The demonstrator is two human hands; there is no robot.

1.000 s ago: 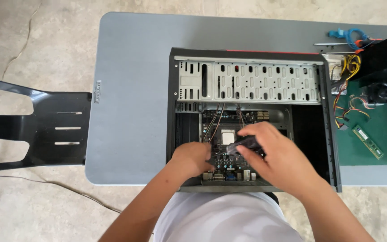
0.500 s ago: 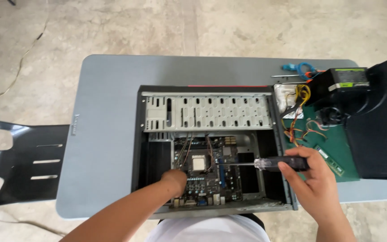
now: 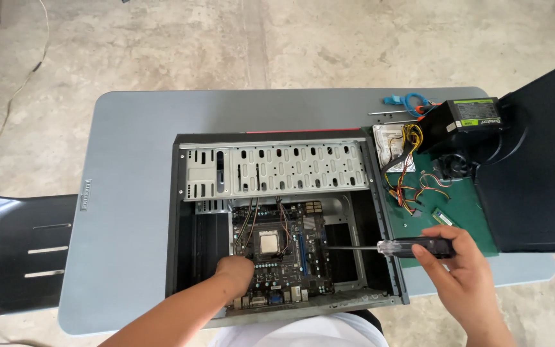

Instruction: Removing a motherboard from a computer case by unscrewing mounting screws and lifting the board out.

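A grey bench [image 3: 136,141] carried an open computer case [image 3: 277,222] lying on its side, its perforated drive cage [image 3: 271,170] above the motherboard [image 3: 284,254]. On a green mat [image 3: 476,222] to the right sat a black power supply [image 3: 464,125]. The left hand [image 3: 236,273] rested curled on the motherboard's lower left corner. The right hand [image 3: 460,270], outside the case's right wall, gripped a screwdriver [image 3: 393,246] whose shaft reached across toward the board.

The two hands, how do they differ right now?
The left hand is inside the open computer case, resting on the motherboard; the right hand is outside it. The left hand holds nothing visible; the right hand grips a screwdriver. Both are bare.
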